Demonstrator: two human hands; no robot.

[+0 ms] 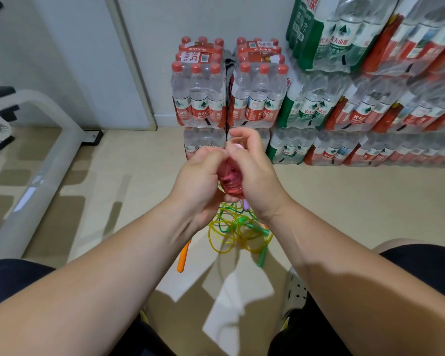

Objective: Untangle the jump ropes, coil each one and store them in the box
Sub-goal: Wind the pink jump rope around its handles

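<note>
Fingers (212, 156) of the left hand (198, 183) and right hand (257, 176) curl tightly round a pink jump rope (230, 181), wound into a compact coil and held in mid-air between the seated person's knees. The step in hand appears to be finishing this first coil. The next move likely calls for keeping the turns pinched so they do not spring loose on the way to the box. A white perforated edge (297, 287) by the right knee may be that box, but too little of it shows to tell.

Behind, shrink-wrapped packs of bottled water (370, 98) are stacked against the wall, their red and green labels reading 农夫山泉. One pack-top tag (194, 57) carries a "30". At left stands the white frame (49, 160) of some equipment. On the floor below the hands lies a tangle of yellow and green ropes (231, 229), not yet sorted, with an orange handle (183, 258) and a green handle (262, 258) at its near edge.
</note>
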